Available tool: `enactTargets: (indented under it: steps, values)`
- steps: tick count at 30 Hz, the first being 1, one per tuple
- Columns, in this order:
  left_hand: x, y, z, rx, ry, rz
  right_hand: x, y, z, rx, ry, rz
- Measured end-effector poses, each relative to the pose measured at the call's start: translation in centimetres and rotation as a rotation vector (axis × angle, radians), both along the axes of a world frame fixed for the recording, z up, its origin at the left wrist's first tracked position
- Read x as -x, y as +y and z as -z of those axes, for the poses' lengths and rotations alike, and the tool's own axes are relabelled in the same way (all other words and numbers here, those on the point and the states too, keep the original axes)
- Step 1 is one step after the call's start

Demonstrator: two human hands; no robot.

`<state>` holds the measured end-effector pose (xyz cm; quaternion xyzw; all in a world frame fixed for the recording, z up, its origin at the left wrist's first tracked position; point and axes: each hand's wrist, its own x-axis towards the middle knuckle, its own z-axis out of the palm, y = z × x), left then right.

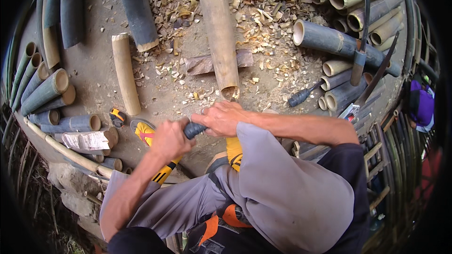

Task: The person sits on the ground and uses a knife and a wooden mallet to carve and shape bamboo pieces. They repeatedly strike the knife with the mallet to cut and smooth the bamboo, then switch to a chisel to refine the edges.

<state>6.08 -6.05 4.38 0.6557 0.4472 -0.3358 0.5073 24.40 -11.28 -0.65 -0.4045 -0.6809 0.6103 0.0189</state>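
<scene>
Both my hands are closed on a tool with a dark wrapped handle (193, 130), low in front of my knees. My left hand (170, 137) grips the handle's left end. My right hand (223, 118) is wrapped over its right part, with the knuckles up. Whatever extends beyond the handle is hidden under my right hand. Just ahead of that hand lies the hollow near end of a long, pale, scraped bamboo pole (217, 23). The pole slopes away from me and rests across a brownish block (197, 65). Whether the tool touches the pole cannot be seen.
Bamboo shavings (263, 23) litter the ground. A short pale bamboo piece (125, 73) and a tape measure (117, 117) lie left. Cut bamboo tubes (46, 91) line both sides. At right, a dark-handled tool (300, 97) and a long blade (376, 75) lie by a dark tube (329, 40).
</scene>
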Motion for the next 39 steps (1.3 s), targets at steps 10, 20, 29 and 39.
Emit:
enactTargets:
  steps: [10,20,29,39]
  values:
    - [-4.2,-13.9,-1.0,-0.043,-0.065,-0.704,-3.3,-1.7,-1.8,-0.365,0.007,-0.591]
    - [-10.1,-7.8,0.1,-0.423,-0.798,-0.520,-8.3,-2.9,-7.6,0.230,0.182,1.029]
    - [-13.6,-10.5,4.3,1.253,-0.796,-1.993,-14.2,-2.2,-5.4,-0.383,-0.527,-0.275]
    - [-13.7,-7.9,2.8,1.020,-0.188,-1.889,-13.7,-2.5,-3.3,-0.031,-0.383,-0.186]
